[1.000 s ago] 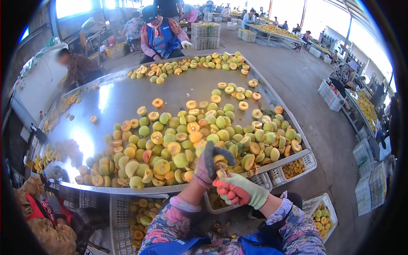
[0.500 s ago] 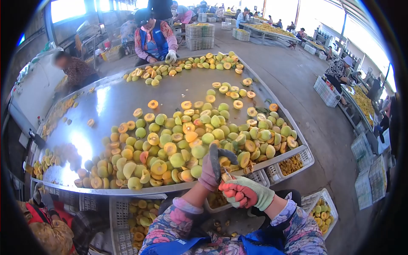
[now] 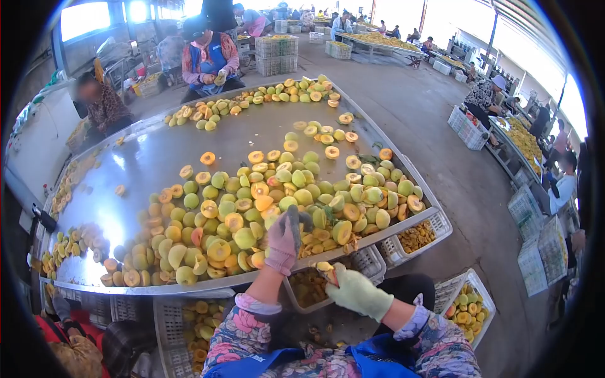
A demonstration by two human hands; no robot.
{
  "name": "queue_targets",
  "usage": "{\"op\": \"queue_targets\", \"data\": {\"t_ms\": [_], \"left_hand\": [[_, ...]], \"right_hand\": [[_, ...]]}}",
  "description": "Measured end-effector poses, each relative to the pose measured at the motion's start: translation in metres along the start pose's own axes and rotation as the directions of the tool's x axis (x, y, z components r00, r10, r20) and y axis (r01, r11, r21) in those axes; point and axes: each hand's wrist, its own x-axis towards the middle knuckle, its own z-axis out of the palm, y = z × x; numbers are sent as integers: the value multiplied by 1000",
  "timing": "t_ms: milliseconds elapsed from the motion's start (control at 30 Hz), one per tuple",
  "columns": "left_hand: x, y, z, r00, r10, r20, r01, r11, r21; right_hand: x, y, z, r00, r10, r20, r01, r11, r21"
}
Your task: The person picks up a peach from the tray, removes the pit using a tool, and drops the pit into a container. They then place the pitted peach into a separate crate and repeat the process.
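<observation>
My left hand [image 3: 285,240], in a pink glove with grey fingers, reaches over the front edge of the table onto the halved peaches [image 3: 244,238]. Its fingers look apart beside a green peach [image 3: 288,203]; I see nothing held in them. Lower and to the right, my right hand [image 3: 359,293] wears a pale green glove and is closed around a small hand tool [image 3: 340,268], mostly hidden by the fingers. At the tool's tip is a yellowish bit of fruit [image 3: 324,266]. Below both hands sits a crate [image 3: 304,309] with dark yellow pieces inside.
The metal table [image 3: 252,135] has a raised rim. Crates of fruit stand at the right [image 3: 491,309], under the table corner [image 3: 445,229] and at lower left [image 3: 165,334]. A person in a blue vest [image 3: 211,60] works across the table; another sits at the left [image 3: 104,107].
My hands have come apart: the left has moved left onto the fruit pile, the right slightly down with the tool. The view has shifted a little.
</observation>
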Motion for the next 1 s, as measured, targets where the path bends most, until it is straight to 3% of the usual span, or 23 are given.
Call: {"op": "queue_targets", "data": {"t_ms": [67, 100, 133, 167, 200, 233, 267, 300, 333, 433, 467, 533, 567, 667, 767, 800, 833, 867, 967, 1000], "left_hand": [[-3, 1, -3, 994, -75, 84, 74, 997, 24], [-12, 24, -5, 961, -151, 231, 100, 971, 218], [-20, 42, 0, 963, -138, 232, 86, 971, 224], [-32, 56, 6, 916, -1, 402, -218, 838, 500], [-43, 61, 10, 808, 50, 588, -509, 563, 651], [-53, 58, 12, 809, 48, 586, -508, 558, 656], [-62, 54, 12, 791, 13, 612, -557, 432, 709], [-66, 52, 13, 774, -25, 633, -599, 296, 744], [-69, 51, 13, 775, -23, 631, -600, 287, 747], [-77, 41, 12, 838, -139, 528, -529, 28, 848], [-82, 42, 14, 841, -130, 525, -527, 19, 849], [-88, 44, 16, 784, -388, 485, -507, 51, 861], [-94, 48, 14, 801, -286, 526, -529, 74, 845], [-102, 72, -2, 849, -258, 460, -446, 117, 888], [-126, 108, -46, 919, 118, 376, -387, 93, 917], [-131, 132, -60, 969, -20, 245, -242, 83, 967], [-143, 148, -76, 980, 70, 187, -187, -8, 982], [-151, 150, -99, 999, -18, 28, -29, -77, 997], [-185, 139, -170, 993, -43, -107, 100, -148, 984], [-188, 137, -173, 993, -40, -115, 108, -149, 983]], "right_hand": [[3, 12, -7, 985, 157, 68, -133, 953, -273], [-1, 8, -12, 992, 121, 42, -108, 966, -234], [-4, 4, -18, 996, 83, 17, -78, 977, -198], [-4, 3, -20, 997, 74, 16, -70, 978, -195], [-5, 1, -21, 1000, 27, 3, -26, 982, -189], [-7, 0, -22, 1000, -21, -11, 18, 983, -185], [-8, -1, -24, 999, -31, -14, 27, 983, -184], [-9, -3, -25, 999, 21, 38, -10, 966, -260], [-11, -4, -26, 993, 79, 86, -46, 942, -334], [-11, 4, -23, 979, 167, 113, -107, 904, -413], [-12, 9, -22, 982, 155, 107, -98, 905, -414], [-14, 19, -20, 991, 130, 36, -101, 889, -446], [-15, 22, -19, 997, 75, -15, -74, 888, -454], [-17, 32, -32, 996, 89, 26, -71, 914, -400], [-22, 35, -54, 997, 82, 3, -76, 940, -333], [-25, 30, -67, 999, 47, -14, -49, 963, -266], [-26, 27, -76, 995, 67, -69, -78, 980, -183], [-21, 31, -81, 996, 60, -69, -72, 980, -187], [0, 46, -97, 982, -44, -184, 48, 999, 19], [14, 50, -99, 979, -54, -198, 55, 998, 0]]}}
